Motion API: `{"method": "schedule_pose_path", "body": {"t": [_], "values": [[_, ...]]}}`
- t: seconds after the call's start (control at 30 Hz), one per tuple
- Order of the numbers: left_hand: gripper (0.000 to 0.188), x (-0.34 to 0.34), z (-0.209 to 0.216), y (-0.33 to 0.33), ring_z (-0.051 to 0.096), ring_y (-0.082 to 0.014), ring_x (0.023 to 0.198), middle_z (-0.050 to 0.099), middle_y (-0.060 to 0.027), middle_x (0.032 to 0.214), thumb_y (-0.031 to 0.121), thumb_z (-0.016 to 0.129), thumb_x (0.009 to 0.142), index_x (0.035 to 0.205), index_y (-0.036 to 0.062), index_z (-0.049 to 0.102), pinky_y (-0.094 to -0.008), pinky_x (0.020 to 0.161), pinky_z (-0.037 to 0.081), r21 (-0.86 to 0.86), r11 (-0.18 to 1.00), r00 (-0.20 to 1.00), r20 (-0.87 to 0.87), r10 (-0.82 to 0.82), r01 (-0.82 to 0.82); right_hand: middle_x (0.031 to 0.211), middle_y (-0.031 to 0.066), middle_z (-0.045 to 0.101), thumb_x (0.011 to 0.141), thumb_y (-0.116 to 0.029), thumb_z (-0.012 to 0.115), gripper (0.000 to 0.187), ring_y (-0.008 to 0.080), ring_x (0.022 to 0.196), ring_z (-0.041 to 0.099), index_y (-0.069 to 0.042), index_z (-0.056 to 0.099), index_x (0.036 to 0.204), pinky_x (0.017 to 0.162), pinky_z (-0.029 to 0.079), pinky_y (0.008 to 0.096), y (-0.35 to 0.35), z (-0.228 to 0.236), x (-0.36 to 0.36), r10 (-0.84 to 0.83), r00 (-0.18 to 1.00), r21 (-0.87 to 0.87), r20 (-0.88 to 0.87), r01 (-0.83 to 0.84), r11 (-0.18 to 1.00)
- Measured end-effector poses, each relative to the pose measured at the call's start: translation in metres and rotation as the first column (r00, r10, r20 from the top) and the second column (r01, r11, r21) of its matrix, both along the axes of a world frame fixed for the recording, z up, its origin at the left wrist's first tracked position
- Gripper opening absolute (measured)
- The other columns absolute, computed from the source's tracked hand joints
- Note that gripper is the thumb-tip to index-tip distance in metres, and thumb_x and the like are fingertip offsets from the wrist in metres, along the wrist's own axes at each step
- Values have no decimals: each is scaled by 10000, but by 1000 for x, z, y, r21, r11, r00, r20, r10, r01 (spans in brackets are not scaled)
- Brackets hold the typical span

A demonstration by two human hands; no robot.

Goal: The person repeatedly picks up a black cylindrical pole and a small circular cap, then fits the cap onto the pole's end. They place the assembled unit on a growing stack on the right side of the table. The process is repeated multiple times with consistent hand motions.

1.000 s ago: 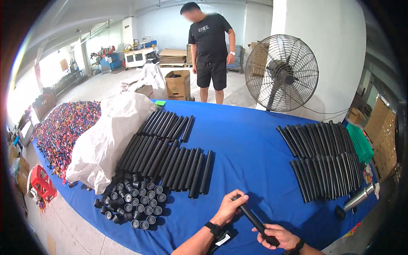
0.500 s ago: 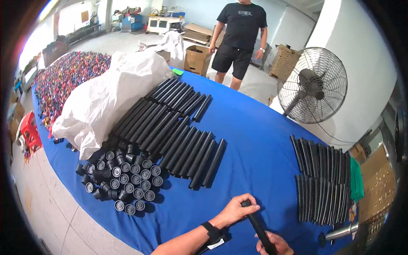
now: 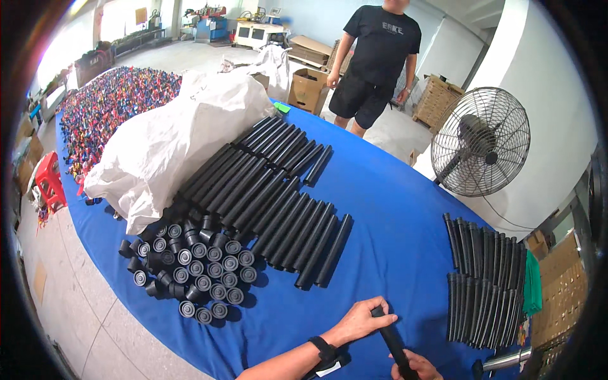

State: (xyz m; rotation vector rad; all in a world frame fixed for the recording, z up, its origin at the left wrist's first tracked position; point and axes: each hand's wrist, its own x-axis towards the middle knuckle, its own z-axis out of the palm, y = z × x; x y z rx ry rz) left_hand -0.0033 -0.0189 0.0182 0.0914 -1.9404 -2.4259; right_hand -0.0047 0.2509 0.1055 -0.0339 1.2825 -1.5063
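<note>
Gripping 1 black tube (image 3: 392, 342): left hand (image 3: 361, 322) and right hand (image 3: 420, 365); shirt (image 3: 384, 54) bears pale lettering (image 3: 397, 29).

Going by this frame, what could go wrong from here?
The black tube, held by the left hand near one end and the right hand farther down, might slip if a grip loosens. The black caps lie loose farther left and could scatter if brushed.

Pale blue back wall (image 3: 316, 24), white pillar (image 3: 551, 126) at right, grey floor (image 3: 82, 297), red stool (image 3: 48, 170), bright window (image 3: 66, 50) at left.
</note>
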Motion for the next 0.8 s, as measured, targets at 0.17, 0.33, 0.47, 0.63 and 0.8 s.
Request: {"method": "schedule_pose_path", "body": {"t": [0.17,0.33,0.47,0.63,0.8], "values": [[313,-1,1,6,469,-59,623,508,47,679,335,792,911,865,93,598,-266,544,362,43,993,991,-72,110,-107,842,32,594,1032,-365,606,607,88,484,478,-29,395,1491,422,396,222,-8,4,-4,119,993,30,-20,-119,992],[293,2,5,-1,463,-46,591,505,52,664,317,781,925,863,104,590,-247,512,349,206,976,994,69,-90,74,801,18,575,1042,-348,596,580,81,483,465,-28,413,1489,424,384,217,-13,3,6,114,993,57,-18,-113,992],[274,-1,-8,4,462,-44,583,504,57,666,299,773,933,872,105,589,-247,504,347,143,990,1000,5,6,-6,781,13,577,1041,-341,600,558,85,488,479,-24,436,1470,427,393,219,-18,7,7,131,989,127,-71,-121,984],[242,0,3,4,464,-46,574,497,55,661,267,768,935,914,107,588,-244,496,348,83,995,997,53,51,-55,802,26,611,1034,-350,609,549,100,478,499,-18,465,1446,428,405,225,5,-18,-5,268,914,218,-304,-207,954],[247,3,9,-4,477,-43,529,519,49,675,243,778,925,1014,111,588,-218,446,330,395,915,988,89,-124,79,779,32,620,1029,-357,613,544,105,462,495,-9,490,1427,431,406,230,-20,3,15,-47,973,87,-225,68,994]]}}
